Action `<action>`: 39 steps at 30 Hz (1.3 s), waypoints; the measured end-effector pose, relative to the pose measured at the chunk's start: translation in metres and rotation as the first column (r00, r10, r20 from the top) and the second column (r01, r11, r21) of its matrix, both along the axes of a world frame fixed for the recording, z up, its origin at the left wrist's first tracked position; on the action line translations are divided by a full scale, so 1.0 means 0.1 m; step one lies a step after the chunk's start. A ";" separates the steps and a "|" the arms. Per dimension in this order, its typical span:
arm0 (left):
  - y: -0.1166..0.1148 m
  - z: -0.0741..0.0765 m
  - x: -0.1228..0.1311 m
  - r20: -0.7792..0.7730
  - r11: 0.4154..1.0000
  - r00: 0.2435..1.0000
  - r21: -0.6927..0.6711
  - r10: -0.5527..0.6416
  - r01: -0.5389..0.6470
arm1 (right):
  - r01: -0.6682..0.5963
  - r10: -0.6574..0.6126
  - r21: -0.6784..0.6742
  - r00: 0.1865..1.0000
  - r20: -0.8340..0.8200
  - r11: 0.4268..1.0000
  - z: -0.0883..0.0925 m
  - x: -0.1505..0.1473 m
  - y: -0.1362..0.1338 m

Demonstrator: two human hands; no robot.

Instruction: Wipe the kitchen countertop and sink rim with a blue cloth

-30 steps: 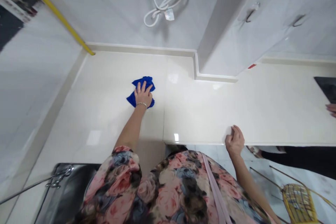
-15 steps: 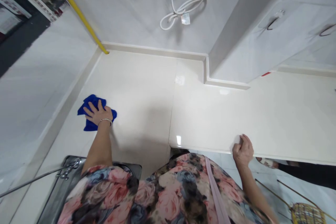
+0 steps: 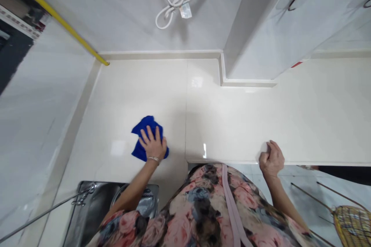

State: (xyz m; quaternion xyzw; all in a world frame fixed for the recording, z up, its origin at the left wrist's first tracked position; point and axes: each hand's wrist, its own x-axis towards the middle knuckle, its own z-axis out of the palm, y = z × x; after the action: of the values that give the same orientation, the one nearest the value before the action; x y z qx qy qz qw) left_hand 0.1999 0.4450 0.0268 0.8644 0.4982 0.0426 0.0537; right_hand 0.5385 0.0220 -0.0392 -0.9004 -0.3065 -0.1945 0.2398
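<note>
A blue cloth (image 3: 144, 124) lies on the cream countertop (image 3: 116, 85), left of the seam. My left hand (image 3: 153, 144) rests flat on top of it with fingers spread, covering part of the cloth; a bracelet circles the wrist. At the counter's front edge on the right, my right hand (image 3: 271, 160) is curled into a loose fist against the surface. No object shows in it.
A metal sink (image 3: 95, 197) with a faucet (image 3: 84, 197) and a round strainer is at lower left. A yellow pipe (image 3: 58, 19) meets the back left corner. Bundled white cable (image 3: 174, 5) hangs on the wall. A woven seat (image 3: 352, 220) stands lower right.
My left hand has slid the blue cloth to the right and slightly toward me, away from the left wall. My right hand stays at the counter edge. The view has shifted a little.
</note>
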 end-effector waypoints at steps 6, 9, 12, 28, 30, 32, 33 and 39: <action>-0.54 0.05 0.80 0.021 0.923 0.930 -0.119 -0.367 0.366 | 0.013 -0.013 -0.014 1.000 -0.022 1.000 0.03 -0.04 0.01; -0.60 0.07 1.28 0.047 0.855 0.872 -0.177 -0.488 0.488 | 0.019 -0.020 -0.024 0.999 -0.034 1.000 0.06 -0.07 0.01; -0.48 0.07 1.79 0.078 0.805 0.830 -0.208 -0.553 0.556 | 0.036 -0.037 -0.029 0.999 -0.034 0.999 0.08 -0.09 0.02; 1.21 0.06 3.46 0.230 0.870 0.871 -0.144 -0.434 0.471 | -0.001 -0.001 -0.018 0.996 -0.090 1.000 0.13 -0.12 0.03; 1.51 0.07 3.50 0.255 0.892 0.886 -0.138 -0.387 0.430 | -0.017 0.015 -0.026 0.996 -0.083 1.000 0.14 -0.11 0.03; 1.80 0.07 3.48 0.283 0.913 0.898 -0.131 -0.338 0.386 | -0.030 0.027 -0.043 0.997 -0.077 0.999 0.15 -0.10 0.02; 1.94 0.08 3.44 0.295 0.922 0.901 -0.128 -0.316 0.366 | -0.035 0.031 -0.052 0.996 -0.079 0.998 0.16 -0.10 0.01; 2.64 0.15 2.84 0.290 0.964 0.938 -0.129 -0.188 0.233 | -0.040 0.026 -0.097 0.990 -0.135 0.995 0.20 -0.08 -0.08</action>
State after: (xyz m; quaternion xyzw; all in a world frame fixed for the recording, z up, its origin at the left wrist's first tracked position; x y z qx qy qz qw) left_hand 0.4842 0.7091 0.0419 0.8912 0.3922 0.1158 0.1964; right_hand 0.5302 0.0141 -0.0188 -0.9170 -0.3140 -0.1143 0.2179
